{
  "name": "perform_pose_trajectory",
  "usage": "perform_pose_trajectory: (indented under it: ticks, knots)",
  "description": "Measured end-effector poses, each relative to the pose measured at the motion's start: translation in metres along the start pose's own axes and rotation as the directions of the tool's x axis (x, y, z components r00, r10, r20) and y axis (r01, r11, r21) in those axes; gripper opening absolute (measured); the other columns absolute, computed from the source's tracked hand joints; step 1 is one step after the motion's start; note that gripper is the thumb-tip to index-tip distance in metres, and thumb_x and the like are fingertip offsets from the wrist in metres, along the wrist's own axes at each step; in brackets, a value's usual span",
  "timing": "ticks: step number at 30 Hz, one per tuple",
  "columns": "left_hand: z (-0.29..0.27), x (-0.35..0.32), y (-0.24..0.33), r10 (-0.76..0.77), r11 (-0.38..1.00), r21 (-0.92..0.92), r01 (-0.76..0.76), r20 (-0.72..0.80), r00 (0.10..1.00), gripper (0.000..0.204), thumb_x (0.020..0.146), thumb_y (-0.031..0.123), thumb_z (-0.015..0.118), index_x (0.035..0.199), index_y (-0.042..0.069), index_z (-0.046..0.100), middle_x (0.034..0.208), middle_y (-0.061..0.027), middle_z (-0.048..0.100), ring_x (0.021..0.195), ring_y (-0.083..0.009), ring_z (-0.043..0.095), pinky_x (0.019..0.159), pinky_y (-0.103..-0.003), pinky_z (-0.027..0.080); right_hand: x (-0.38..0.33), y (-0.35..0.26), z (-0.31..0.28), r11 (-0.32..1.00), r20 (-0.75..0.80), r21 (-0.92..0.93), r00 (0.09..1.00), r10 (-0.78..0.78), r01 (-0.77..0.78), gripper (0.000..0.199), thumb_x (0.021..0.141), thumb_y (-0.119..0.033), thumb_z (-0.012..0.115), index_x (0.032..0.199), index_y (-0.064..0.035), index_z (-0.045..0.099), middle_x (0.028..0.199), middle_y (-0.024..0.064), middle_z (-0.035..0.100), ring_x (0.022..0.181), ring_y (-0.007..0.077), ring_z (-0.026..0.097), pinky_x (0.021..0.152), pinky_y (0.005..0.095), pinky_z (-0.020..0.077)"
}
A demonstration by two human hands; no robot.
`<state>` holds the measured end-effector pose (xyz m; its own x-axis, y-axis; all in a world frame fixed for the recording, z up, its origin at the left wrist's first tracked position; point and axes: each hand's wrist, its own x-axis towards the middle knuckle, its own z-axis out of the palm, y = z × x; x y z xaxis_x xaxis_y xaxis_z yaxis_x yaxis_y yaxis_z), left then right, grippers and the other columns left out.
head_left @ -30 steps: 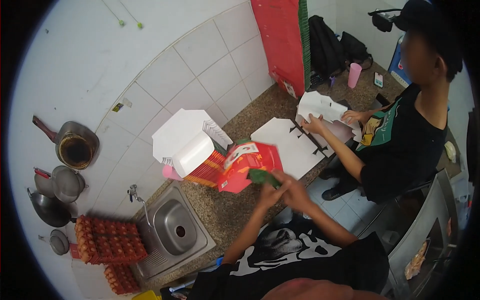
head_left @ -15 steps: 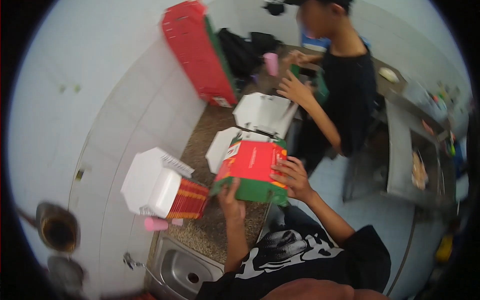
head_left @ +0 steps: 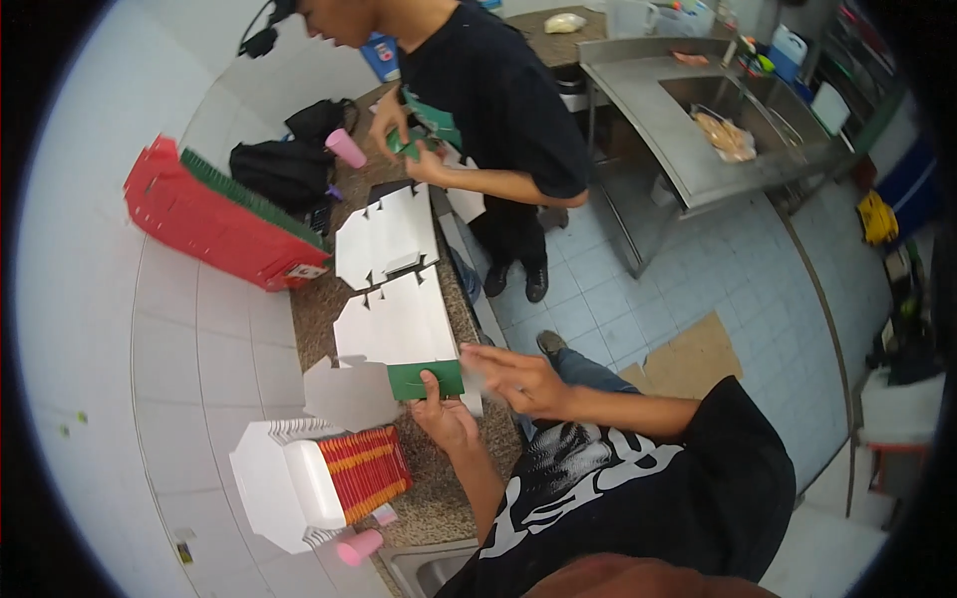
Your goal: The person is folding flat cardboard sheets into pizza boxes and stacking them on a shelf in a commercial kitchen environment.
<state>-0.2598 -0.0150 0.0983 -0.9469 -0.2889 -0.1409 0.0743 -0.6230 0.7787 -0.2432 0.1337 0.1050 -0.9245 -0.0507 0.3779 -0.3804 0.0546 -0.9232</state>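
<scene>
I see a speckled stone counter [head_left: 439, 498] against white tiled wall, blue tiled floor beyond. My left hand [head_left: 446, 419] pinches the flat box blank [head_left: 384, 384] at its green edge; my right hand [head_left: 520, 379], fingers loosely curled, touches the same edge. Farther off, a co-worker [head_left: 498, 110] folds another.

The red and green box that was held up in both hands half a second ago has been lowered flat onto the desk [head_left: 439, 498]. Now the carton blank [head_left: 384, 384] is pinned by the left hand [head_left: 446, 419], and the right hand [head_left: 518, 379] has been shifted to its edge.
</scene>
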Motion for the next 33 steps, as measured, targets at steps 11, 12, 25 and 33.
perform_pose_trajectory:
  ticks: [11,12,25,33]
  knots:
    - [-0.018,0.015,-0.046,0.111,0.973,0.182,-0.141,0.161,0.981,0.027,0.102,0.022,0.049,0.115,-0.001,0.055,0.104,-0.0113,0.063,0.089,-0.0174,0.064,0.067,-0.029,0.055,0.023,0.041,-0.007,0.934,0.129,-0.220,0.957,-0.258,0.282,0.046,0.085,-0.017,0.070,0.125,0.0005,0.059,0.132,0.0209,0.055,0.124,0.0354,0.052,0.099,0.0414,0.0470]
    - [-0.020,0.017,-0.042,0.107,0.974,0.183,-0.136,0.162,0.981,0.027,0.102,0.022,0.049,0.115,-0.001,0.055,0.104,-0.0113,0.063,0.089,-0.0174,0.064,0.067,-0.029,0.055,0.019,0.041,-0.005,0.956,0.140,-0.178,0.968,-0.209,0.232,0.047,0.084,-0.017,0.071,0.126,0.0011,0.058,0.134,0.0224,0.053,0.124,0.0362,0.051,0.098,0.0415,0.0472]
    - [0.016,-0.018,-0.038,0.070,0.927,0.354,-0.123,0.161,0.985,0.031,0.104,0.023,0.045,0.107,-0.003,0.060,0.094,-0.0061,0.060,0.084,-0.0101,0.057,0.069,-0.026,0.045,0.012,0.040,0.001,0.975,-0.039,-0.219,0.999,-0.037,0.028,0.031,0.093,-0.021,0.059,0.118,-0.0044,0.066,0.123,0.0183,0.063,0.109,0.0322,0.061,0.091,0.0383,0.0472]
    - [0.007,-0.035,0.012,-0.246,0.733,0.671,-0.114,0.418,0.874,0.030,0.101,0.022,0.049,0.091,-0.004,0.062,0.078,-0.0007,0.060,0.069,-0.0061,0.051,0.061,-0.022,0.040,0.018,0.026,-0.060,0.935,0.050,-0.320,0.983,0.177,-0.152,0.032,0.096,-0.030,0.056,0.124,-0.0165,0.065,0.097,0.0100,0.065,0.080,0.0203,0.062,0.071,0.0305,0.0474]
